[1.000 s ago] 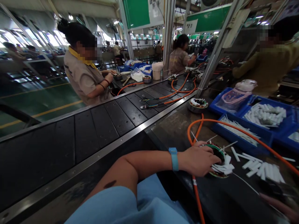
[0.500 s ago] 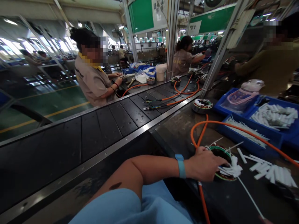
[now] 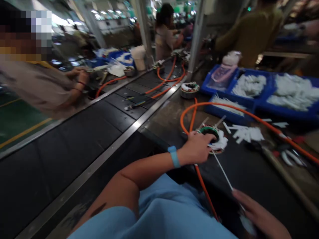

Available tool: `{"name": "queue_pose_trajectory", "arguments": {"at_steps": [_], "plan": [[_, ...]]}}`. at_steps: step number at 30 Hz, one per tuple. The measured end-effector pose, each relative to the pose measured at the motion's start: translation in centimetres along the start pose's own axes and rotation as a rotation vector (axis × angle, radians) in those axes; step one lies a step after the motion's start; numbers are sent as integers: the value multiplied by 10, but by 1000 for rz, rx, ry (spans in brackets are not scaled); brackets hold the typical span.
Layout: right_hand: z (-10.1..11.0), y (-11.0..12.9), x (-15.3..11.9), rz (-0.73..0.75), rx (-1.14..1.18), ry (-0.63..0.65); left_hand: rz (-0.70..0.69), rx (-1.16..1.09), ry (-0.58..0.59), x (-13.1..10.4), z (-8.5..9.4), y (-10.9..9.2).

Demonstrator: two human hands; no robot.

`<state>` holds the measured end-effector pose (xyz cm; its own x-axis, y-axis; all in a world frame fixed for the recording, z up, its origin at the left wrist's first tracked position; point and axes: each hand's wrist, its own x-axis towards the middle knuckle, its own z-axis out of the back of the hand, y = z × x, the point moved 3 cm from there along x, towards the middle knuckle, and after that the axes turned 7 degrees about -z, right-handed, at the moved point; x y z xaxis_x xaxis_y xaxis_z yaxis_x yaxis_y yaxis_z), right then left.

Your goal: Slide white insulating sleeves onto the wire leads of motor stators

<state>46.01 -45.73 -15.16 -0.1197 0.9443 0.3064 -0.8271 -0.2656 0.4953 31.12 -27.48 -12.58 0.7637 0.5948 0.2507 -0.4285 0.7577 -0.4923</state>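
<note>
My left hand (image 3: 199, 146), with a light blue band at the wrist, rests on the near left rim of a round wound ring part (image 3: 220, 142). Its fingers reach over the ring's dark opening; whether they grip the rim is unclear. White sleeves and ties stick out around the ring. From its near side a thin white cord (image 3: 223, 169) runs taut down to my right hand (image 3: 254, 209), whose fingers are closed on it at the lower right. An orange cable (image 3: 201, 186) passes beneath my left wrist.
White tubes (image 3: 249, 133) lie right of the ring, near blue bins (image 3: 254, 104). Pliers (image 3: 290, 157) and a long handle (image 3: 286, 176) are at the right. Another ring (image 3: 189, 89) sits behind. A conveyor (image 3: 99, 132) runs left, with a co-worker (image 3: 37, 86) beyond.
The view has turned right and down, so the scene sits further left. My right hand, barely visible before, now shows with the cord. My left hand stays at the ring.
</note>
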Motion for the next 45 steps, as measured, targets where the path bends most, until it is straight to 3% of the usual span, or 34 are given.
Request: {"name": "queue_pose_trajectory", "arguments": {"at_steps": [1,2,12,16,20,24,29,33,39,45], "plan": [[0,4,-1,115,106,-64,-7,-7,-1,1,0,0],[-1,6,0,126,153,-96,-10,-12,-5,1,1,1],[-7,6,3,112,193,-192,-9,-38,-101,4,0,5],[-7,4,5,134,209,-184,-18,23,-61,5,0,2],[-18,-3,30,152,141,-171,-26,134,21,8,0,-1],[-32,-15,76,-17,231,-168,-5,28,-73,7,1,-1],[-37,-27,108,-426,797,-201,-99,-20,-196,2,-1,2],[-37,-27,102,-441,1034,-147,-193,51,-208,-1,-4,4],[-38,-27,88,-411,1083,-148,-307,187,-147,-2,-2,6],[-40,-28,95,-461,1047,-179,-410,244,-135,-2,1,4]]}}
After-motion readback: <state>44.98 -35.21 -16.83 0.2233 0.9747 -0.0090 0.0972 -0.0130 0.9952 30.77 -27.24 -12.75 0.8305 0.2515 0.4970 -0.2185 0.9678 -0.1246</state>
